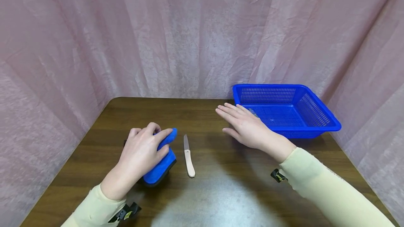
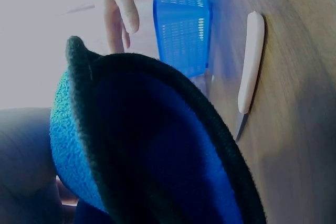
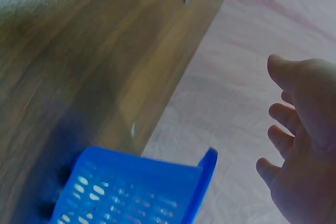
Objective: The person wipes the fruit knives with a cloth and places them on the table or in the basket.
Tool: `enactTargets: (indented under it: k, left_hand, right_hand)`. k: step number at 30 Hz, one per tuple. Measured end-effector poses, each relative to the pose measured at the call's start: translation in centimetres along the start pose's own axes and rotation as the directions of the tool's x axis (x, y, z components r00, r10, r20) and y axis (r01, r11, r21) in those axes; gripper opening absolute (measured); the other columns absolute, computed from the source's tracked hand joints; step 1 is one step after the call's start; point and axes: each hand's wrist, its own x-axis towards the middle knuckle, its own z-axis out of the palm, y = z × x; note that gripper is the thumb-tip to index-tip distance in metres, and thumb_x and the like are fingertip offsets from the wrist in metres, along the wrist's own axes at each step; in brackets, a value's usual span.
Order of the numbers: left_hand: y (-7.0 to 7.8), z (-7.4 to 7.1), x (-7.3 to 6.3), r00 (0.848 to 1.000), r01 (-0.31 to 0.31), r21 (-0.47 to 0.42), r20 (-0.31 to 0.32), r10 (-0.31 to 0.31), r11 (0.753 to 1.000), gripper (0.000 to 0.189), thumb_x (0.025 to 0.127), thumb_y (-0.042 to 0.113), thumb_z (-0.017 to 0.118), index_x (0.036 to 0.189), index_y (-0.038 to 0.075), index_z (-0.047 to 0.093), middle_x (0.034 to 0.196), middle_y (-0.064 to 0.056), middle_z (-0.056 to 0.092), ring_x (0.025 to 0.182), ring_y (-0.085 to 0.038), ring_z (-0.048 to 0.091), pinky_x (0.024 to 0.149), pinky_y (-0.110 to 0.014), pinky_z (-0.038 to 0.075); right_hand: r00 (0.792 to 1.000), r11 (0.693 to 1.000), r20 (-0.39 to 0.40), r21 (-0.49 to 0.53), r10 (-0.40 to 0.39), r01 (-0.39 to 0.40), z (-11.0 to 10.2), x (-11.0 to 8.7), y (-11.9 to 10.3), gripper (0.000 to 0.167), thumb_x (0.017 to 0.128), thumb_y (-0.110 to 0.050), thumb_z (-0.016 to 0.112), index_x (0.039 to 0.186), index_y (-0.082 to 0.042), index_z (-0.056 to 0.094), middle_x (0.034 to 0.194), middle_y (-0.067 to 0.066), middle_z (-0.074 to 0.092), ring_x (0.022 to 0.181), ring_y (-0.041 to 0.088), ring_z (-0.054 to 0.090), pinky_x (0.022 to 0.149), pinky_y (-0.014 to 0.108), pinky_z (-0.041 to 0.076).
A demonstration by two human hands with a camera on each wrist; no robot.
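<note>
**Free passages and obstacles around the knife (image 1: pixel 189 158)**

Just left of the knife, the left hand (image 1: pixel 143 146) and the blue fabric piece (image 1: pixel 161 165) it is gripping are obstructing passage, leaving only a slim gap. Right of the knife, a broad strip of tabletop (image 1: pixel 202 199) is lying open; above its far part, the right hand (image 1: pixel 246 125) is hovering. Farther right and beyond the knife, the basket (image 1: pixel 315 129) is barring low movement with its raised walls. Beyond the knife's tip, open wood is running back towards the curtain (image 1: pixel 189 38), which is closing off the rear.

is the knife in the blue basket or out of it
Out: the knife lies on the table, between the left hand and the basket.
</note>
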Motion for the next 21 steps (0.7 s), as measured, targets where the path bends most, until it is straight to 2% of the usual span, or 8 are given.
enactTargets:
  k: [9, 14, 21]
  left_hand:
    - [-0.5, -0.2, -0.2, 1.000, 0.009, 0.004, -0.012, -0.009, 1.000, 0.043, 0.095, 0.020, 0.074, 0.137, 0.019, 0.080, 0.116, -0.014, 0.069, 0.093, -0.032, 0.074, 0.093, -0.061, 0.046]
    - [-0.8, -0.3, -0.5, 1.000, 0.026, 0.002, -0.010, -0.026, 1.000, 0.043, 0.094, 0.020, 0.075, 0.137, 0.019, 0.080, 0.116, -0.014, 0.070, 0.092, -0.032, 0.074, 0.092, -0.061, 0.047]
    - [-1.0, 0.0, -0.7, 1.000, 0.031, 0.007, -0.002, -0.031, 0.999, 0.042, 0.095, 0.021, 0.075, 0.137, 0.018, 0.080, 0.115, -0.014, 0.070, 0.092, -0.032, 0.074, 0.091, -0.061, 0.047]
  right_hand:
    - [0.993, 0.993, 0.047, 0.051, -0.108, 0.105, 2.0, 1.3, -1.3, 0.064, 0.109, -0.021, 0.071, 0.165, -0.003, 0.048, 0.167, 0.016, 0.052, 0.157, 0.036, 0.045, 0.128, 0.053, 0.034]
    - [0.985, 0.990, 0.126, 0.088, -0.117, 0.107, 3.1, 2.5, -2.1, 0.063, 0.111, -0.023, 0.068, 0.168, -0.007, 0.046, 0.167, 0.012, 0.051, 0.156, 0.030, 0.048, 0.127, 0.050, 0.036]
    - [0.972, 0.990, 0.209, 0.113, -0.107, 0.084, 5.1, 3.8, -2.7, 0.062, 0.111, -0.021, 0.067, 0.168, -0.007, 0.047, 0.168, 0.012, 0.051, 0.157, 0.029, 0.046, 0.128, 0.049, 0.035]
